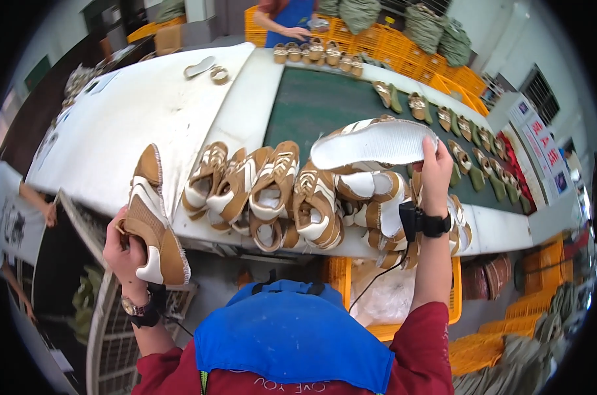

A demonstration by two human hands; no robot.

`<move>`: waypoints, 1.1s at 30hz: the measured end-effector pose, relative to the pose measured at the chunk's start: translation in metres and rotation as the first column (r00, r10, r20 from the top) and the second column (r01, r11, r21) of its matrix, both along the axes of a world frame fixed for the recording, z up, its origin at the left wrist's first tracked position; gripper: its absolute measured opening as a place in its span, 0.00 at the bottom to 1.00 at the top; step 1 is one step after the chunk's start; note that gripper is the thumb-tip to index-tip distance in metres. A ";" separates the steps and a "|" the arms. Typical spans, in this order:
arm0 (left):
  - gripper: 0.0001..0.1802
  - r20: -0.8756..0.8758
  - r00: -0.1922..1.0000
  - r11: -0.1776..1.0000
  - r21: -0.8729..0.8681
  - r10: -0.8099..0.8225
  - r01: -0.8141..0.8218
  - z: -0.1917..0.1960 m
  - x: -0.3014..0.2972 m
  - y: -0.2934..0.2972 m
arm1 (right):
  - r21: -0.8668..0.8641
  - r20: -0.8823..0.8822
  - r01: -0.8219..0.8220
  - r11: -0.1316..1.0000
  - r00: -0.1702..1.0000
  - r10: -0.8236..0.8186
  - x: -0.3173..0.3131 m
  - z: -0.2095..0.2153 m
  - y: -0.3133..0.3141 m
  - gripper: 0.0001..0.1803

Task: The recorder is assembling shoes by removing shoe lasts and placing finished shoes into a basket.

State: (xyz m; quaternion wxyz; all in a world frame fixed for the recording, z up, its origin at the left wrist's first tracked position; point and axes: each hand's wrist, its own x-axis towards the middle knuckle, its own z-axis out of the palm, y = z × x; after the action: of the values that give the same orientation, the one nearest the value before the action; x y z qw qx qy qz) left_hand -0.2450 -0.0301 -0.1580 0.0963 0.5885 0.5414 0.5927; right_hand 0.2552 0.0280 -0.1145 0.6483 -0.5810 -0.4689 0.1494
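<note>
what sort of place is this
Most likely a shoe workshop or factory: brown-and-white shoes crowd the table's near edge, others lie beside green shoe forms in rows on a dark green surface, and orange crates stand beyond.

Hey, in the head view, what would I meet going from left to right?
Co-worker in a pale shirt → brown-and-white shoe in the left grip → leftmost shoe in the near row → white-soled shoe in the right grip → white machine housing.
</note>
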 end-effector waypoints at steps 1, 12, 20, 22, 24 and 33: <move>0.19 0.047 0.998 0.999 0.012 -0.047 0.046 0.005 -0.002 0.017 | -0.005 -0.017 0.019 1.000 1.000 -0.019 -0.003 0.009 0.000 0.12; 0.18 -0.138 0.971 0.972 0.105 -0.193 0.208 -0.004 -0.051 0.135 | -0.527 0.536 -0.065 0.847 0.748 0.391 -0.038 0.055 0.074 0.19; 0.21 -0.178 0.955 0.962 0.094 -0.239 0.258 -0.013 -0.080 0.181 | -0.657 0.754 0.437 0.614 0.366 0.546 -0.106 0.038 0.130 0.27; 0.20 -0.196 0.945 0.954 0.093 -0.264 0.286 -0.007 -0.083 0.186 | -0.823 0.568 0.308 0.478 0.466 0.678 -0.126 0.025 0.141 0.34; 0.19 -0.237 0.931 0.947 0.100 -0.276 0.306 -0.004 -0.085 0.191 | -0.900 0.416 0.164 0.403 0.597 0.686 -0.151 0.026 0.132 0.36; 0.16 -0.635 0.705 0.896 0.044 -0.316 0.441 0.019 -0.025 0.219 | -0.613 0.639 0.014 0.790 0.597 0.485 -0.155 0.030 0.066 0.23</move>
State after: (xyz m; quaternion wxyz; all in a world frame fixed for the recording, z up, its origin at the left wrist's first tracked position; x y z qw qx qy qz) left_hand -0.2700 0.1892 -0.1385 -0.0219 0.8534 0.3495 0.3861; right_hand 0.1006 0.0942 -0.0847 0.1565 -0.6783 -0.7100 0.1059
